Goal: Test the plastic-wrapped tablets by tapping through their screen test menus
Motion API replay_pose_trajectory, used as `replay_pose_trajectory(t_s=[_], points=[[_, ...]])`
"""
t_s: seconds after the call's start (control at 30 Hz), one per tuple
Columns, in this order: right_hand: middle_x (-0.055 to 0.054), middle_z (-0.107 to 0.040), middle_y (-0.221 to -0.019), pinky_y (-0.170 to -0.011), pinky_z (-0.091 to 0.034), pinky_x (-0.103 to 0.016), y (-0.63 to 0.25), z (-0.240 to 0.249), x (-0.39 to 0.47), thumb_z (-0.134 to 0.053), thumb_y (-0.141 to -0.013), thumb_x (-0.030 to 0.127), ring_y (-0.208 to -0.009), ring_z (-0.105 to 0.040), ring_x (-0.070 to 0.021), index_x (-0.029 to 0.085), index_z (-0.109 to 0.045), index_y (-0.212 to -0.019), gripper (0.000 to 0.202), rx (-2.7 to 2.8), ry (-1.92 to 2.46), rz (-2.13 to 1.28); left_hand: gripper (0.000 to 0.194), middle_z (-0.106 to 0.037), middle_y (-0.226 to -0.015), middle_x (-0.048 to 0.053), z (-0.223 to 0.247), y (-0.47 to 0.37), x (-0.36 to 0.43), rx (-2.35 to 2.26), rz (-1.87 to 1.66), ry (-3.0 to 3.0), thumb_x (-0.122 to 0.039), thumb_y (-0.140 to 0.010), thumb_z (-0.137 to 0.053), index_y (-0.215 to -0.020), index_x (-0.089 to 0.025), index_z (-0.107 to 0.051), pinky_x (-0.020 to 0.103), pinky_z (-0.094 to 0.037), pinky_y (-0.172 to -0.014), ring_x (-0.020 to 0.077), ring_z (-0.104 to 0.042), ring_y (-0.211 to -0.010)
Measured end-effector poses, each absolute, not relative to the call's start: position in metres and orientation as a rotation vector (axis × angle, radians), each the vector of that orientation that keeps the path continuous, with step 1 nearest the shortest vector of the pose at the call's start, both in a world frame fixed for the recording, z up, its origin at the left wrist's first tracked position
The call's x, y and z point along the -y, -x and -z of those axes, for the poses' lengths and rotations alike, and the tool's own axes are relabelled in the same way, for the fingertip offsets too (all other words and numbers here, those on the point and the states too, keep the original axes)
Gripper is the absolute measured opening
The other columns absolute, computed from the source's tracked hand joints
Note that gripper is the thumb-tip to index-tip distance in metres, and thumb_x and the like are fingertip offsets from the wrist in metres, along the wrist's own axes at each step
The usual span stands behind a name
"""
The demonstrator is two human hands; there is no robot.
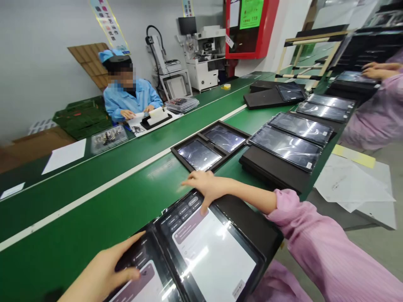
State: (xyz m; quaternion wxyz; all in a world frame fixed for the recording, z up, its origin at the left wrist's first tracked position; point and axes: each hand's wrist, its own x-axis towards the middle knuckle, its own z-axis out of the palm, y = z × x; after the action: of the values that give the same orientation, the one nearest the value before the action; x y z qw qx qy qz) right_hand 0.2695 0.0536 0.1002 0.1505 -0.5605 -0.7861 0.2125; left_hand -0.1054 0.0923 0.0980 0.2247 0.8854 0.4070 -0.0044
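Observation:
Two lit tablets lie side by side on a black foam tray (252, 222) at the bottom of the view. My left hand (108, 266) is at the upper end of the left tablet (147, 281), thumb over its screen and fingers along its outer side, thumb and fingers apart. My right hand (204, 184) reaches across the top of the right tablet (210, 251), thumb on the screen, fingers stretched out past the upper edge. Both screens show a light panel with a mauve box.
Beyond my hands, a black tray (217, 161) holds two dark tablets on the green bench (132, 197). More tablets lie on black trays (270, 165) at right. A person in blue (135, 98) works across the bench; another person's hand (379, 71) shows at far right.

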Motion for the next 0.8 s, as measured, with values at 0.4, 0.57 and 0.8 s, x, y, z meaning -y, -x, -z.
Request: replay_pose_trajectory(t_s=[0.4,0.57,0.8], points=[[-0.011,-0.060,-0.130,-0.108,-0.044,-0.060,-0.297,-0.025,0.045,-0.071,-0.090,0.049,-0.127,-0.053,-0.0374,0.030,-0.078,-0.095,0.020,1.706,1.613,-0.424,0.035,-0.057,-0.151,0.010,-0.137,0.062,-0.036,-0.934,0.100,-2.391,-0.041,-0.103,-0.042,-0.126,-0.024,-0.063,0.046,-0.045,-0.118,0.0277,-0.053,-0.140],[-0.011,-0.060,-0.128,-0.106,-0.046,-0.059,-0.295,-0.022,0.046,-0.068,-0.085,0.068,-0.125,-0.054,-0.0383,0.030,-0.079,-0.084,0.040,1.593,1.611,-0.458,0.027,-0.041,-0.160,0.013,-0.149,0.063,-0.030,-0.876,0.361,-2.403,-0.031,-0.106,-0.044,-0.126,-0.028,-0.062,0.064,-0.034,-0.121,0.0344,-0.037,-0.151],[-0.011,-0.062,-0.127,-0.105,-0.044,-0.058,-0.295,-0.028,0.048,-0.068,-0.080,0.077,-0.124,-0.055,-0.0386,0.029,-0.078,-0.077,0.049,1.574,1.655,-0.453,0.029,-0.034,-0.160,0.019,-0.143,0.052,-0.020,-0.943,0.446,-2.420,-0.031,-0.109,-0.038,-0.124,-0.027,-0.063,0.079,-0.025,-0.116,0.0393,-0.022,-0.157]])
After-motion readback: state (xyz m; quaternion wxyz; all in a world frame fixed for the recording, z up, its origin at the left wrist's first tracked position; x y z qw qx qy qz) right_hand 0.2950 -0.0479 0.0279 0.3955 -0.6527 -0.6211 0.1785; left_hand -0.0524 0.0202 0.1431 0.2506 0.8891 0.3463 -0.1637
